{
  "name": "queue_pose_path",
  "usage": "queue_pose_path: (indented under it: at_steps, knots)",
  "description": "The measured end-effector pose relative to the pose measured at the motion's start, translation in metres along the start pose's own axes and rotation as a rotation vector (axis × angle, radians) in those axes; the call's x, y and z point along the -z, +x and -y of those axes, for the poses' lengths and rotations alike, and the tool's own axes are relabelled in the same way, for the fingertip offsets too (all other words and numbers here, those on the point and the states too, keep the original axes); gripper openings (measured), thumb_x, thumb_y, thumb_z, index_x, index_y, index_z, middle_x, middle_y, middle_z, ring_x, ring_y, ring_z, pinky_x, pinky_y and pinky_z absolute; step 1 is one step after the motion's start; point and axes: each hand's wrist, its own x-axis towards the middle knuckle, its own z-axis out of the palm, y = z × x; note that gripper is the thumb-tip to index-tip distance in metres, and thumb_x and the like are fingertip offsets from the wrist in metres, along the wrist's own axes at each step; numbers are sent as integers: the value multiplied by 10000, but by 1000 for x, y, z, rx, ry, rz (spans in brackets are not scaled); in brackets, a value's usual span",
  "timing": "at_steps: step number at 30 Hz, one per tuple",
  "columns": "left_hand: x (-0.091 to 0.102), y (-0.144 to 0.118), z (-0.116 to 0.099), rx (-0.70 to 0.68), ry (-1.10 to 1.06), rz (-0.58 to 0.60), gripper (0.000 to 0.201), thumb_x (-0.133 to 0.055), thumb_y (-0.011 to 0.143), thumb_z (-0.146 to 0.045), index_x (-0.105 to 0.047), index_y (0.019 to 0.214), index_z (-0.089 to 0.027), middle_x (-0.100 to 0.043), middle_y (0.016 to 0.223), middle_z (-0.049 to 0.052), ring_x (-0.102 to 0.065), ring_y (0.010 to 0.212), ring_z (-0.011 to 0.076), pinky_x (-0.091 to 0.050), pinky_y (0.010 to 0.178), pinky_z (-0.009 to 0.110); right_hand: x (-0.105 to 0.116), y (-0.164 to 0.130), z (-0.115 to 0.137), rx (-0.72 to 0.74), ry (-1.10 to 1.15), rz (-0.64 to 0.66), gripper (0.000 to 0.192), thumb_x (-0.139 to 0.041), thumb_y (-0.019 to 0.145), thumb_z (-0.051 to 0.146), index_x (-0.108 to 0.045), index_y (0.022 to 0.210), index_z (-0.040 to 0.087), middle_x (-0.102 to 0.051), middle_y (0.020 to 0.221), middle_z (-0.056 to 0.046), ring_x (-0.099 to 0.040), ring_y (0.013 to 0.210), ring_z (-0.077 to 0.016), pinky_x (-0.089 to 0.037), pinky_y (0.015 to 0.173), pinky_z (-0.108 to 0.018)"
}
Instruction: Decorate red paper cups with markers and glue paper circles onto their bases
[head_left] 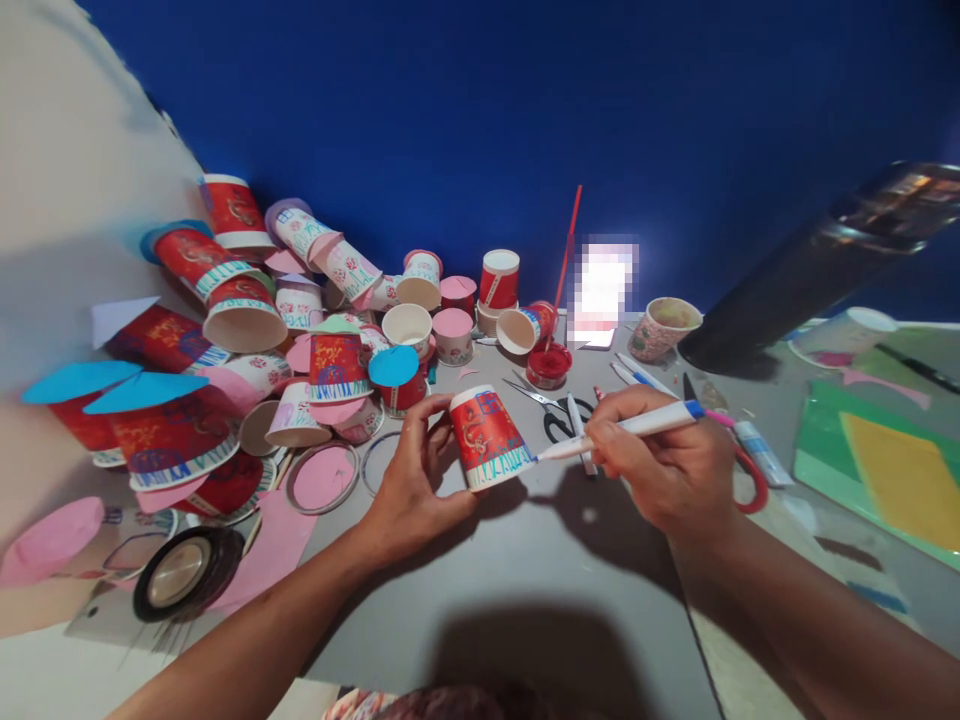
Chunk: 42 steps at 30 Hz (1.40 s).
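Observation:
My left hand is wrapped round a red paper cup, held upside down and slightly tilted above the table. Blue window lines, a gold dragon print and blue-green marker strokes along its lower rim decorate the cup. In my right hand is a white marker pen with a blue end. Its tip is at the lower right of the cup, by the blue strokes; whether it touches cannot be made out. Behind the pen lie black-handled scissors, partly hidden by it.
Many decorated paper cups are heaped on the left. At the back stand a red pot with a stick, a lit phone and a floral cup. A dark flask and green and yellow sheets are to the right.

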Motion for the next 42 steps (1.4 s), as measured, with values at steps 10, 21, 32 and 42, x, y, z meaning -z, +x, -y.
queue_pose_path:
  at_steps: [10,21,32,42]
  knots:
    - [-1,0,-4,-23,19,11,773,-803,718,-168,-371,1347,-290,-524,1453,130,-586,1395,299,-497,1181,518,1,0,-2,-29,31,7,177,-678,935,227,-683,758,220,-651,605,33,-598,510,-125,-458,489,-246]
    - [9,-3,-10,-233,512,22,883,-861,750,-391,-393,1495,-311,-456,1365,120,-519,1313,358,-505,1097,576,-3,-11,12,121,-61,83,108,-680,943,179,-708,848,220,-698,693,19,-575,477,-101,-421,441,-234]
    - [11,-5,-7,-357,621,21,964,-877,747,-485,-360,1541,-307,-493,1407,136,-526,1322,357,-443,1115,536,-8,-12,17,241,-17,221,136,-653,925,114,-691,934,245,-714,739,5,-626,537,-135,-473,489,-259]
    - [10,-6,-10,-326,677,17,936,-878,729,-466,-398,1507,-266,-562,1435,151,-545,1331,364,-416,1128,530,-8,-13,17,234,-44,239,109,-646,947,124,-662,898,220,-683,715,16,-581,520,-100,-450,499,-235]
